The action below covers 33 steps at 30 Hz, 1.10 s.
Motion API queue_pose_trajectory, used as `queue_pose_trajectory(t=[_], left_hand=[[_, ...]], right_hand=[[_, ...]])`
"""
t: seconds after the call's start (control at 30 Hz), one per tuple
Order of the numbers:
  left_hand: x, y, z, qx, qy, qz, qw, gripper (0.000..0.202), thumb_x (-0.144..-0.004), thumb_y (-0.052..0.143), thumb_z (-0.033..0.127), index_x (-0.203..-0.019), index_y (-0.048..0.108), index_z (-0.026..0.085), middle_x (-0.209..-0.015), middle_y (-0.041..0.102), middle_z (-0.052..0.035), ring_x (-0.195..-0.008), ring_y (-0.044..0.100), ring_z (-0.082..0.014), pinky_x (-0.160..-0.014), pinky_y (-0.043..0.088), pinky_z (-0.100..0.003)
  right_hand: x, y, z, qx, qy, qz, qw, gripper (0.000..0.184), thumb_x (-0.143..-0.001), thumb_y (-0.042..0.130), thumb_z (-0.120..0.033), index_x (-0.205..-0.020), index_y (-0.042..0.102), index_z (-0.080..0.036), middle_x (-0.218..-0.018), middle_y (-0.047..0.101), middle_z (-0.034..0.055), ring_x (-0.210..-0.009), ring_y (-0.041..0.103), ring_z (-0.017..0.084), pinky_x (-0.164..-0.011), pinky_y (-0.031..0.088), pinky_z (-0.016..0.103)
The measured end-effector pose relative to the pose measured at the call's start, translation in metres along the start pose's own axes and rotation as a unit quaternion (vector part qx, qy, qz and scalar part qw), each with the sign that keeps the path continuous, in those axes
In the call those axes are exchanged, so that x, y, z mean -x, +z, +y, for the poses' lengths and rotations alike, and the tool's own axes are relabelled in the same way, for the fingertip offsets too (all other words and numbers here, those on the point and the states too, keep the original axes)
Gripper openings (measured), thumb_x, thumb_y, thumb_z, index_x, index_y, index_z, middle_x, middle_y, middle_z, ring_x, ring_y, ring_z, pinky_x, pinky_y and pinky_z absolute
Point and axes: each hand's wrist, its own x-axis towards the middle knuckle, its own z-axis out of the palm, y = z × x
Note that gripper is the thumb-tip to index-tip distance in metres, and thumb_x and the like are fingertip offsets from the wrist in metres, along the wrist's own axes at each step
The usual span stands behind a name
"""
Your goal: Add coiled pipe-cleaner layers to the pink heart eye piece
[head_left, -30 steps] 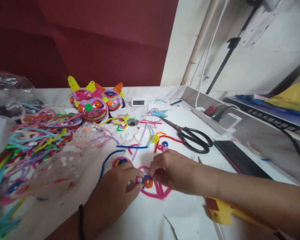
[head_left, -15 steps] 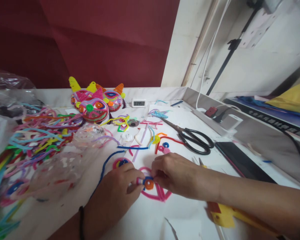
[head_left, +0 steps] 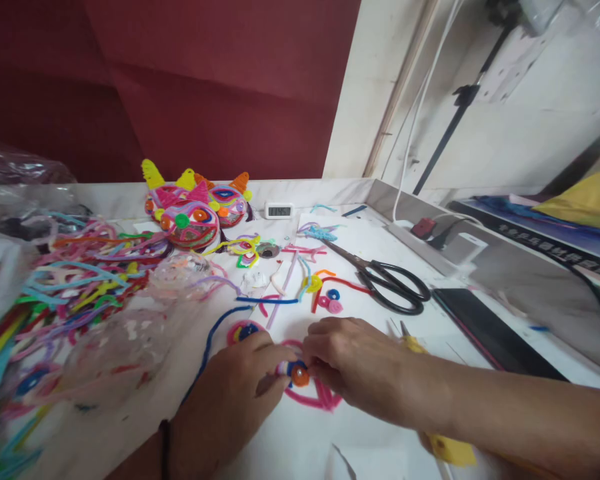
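Observation:
My left hand (head_left: 245,387) pinches the left side of a small coiled pipe-cleaner piece (head_left: 300,377), orange in the middle with a white bead, with blue and striped edging. From the other side my right hand (head_left: 337,357) is closed with its fingertips at the piece's blue edge. Beneath both hands lies a round pink pipe-cleaner frame (head_left: 325,400) with crossing strands, partly hidden. A second coil (head_left: 247,331) in blue, yellow and pink rests just behind my left hand. Small pink and blue coils (head_left: 333,305) lie beyond my right hand.
Black-handled scissors (head_left: 395,287) and a dark phone (head_left: 490,333) lie to the right. Yellow-handled pliers (head_left: 450,450) sit partly under my right forearm. Tangled pipe cleaners (head_left: 80,273) cover the left side. Decorated horned masks (head_left: 193,223) and a small digital clock (head_left: 279,211) stand at the back.
The view has shifted slightly, so everything appears a little lower. Both hands stay at the orange and blue coiled piece, which has turned only slightly, if at all.

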Motion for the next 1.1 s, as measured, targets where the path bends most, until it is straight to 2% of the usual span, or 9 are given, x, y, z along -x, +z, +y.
queue_pose_trajectory(t=[0.27,0.6,0.77,1.1], left_hand=[[0.002,0.002,-0.003,-0.013,0.017,-0.004,1.000,0.029,-0.083,0.048,0.015,-0.097,0.067,0.031,-0.089,0.061,0.0011,-0.079,0.056,-0.0158,-0.074,0.043,-0.031],[0.000,0.002,-0.005,-0.048,0.047,-0.015,0.998,0.027,-0.087,0.045,0.017,-0.096,0.067,0.029,-0.089,0.059,0.0006,-0.078,0.055,-0.0147,-0.072,0.044,-0.027],[0.001,0.001,-0.005,-0.052,0.047,-0.017,0.997,0.024,-0.087,0.046,0.018,-0.094,0.066,0.028,-0.088,0.059,0.0008,-0.075,0.055,-0.0136,-0.069,0.043,-0.025],[0.002,0.001,-0.004,-0.066,0.033,-0.035,0.997,0.024,-0.087,0.042,0.018,-0.094,0.063,0.029,-0.090,0.056,0.0006,-0.076,0.055,-0.0144,-0.069,0.042,-0.026]], right_hand=[[-0.002,0.005,0.000,0.033,-0.009,-0.004,0.999,0.012,-0.085,0.057,-0.009,-0.076,0.060,-0.016,-0.077,0.062,0.0029,-0.067,0.055,0.016,-0.055,0.029,0.027],[0.002,-0.001,0.000,0.015,-0.002,-0.020,1.000,0.014,-0.084,0.060,-0.009,-0.072,0.060,-0.016,-0.077,0.061,0.0017,-0.069,0.055,0.014,-0.057,0.032,0.025],[0.009,-0.001,0.006,-0.005,0.000,-0.001,1.000,0.014,-0.088,0.057,-0.013,-0.076,0.063,-0.017,-0.077,0.058,0.0005,-0.067,0.053,0.012,-0.056,0.032,0.023],[0.016,0.008,0.009,-0.048,-0.018,0.044,0.998,0.015,-0.084,0.057,-0.010,-0.070,0.058,-0.016,-0.074,0.055,-0.0007,-0.061,0.047,0.010,-0.052,0.027,0.023]])
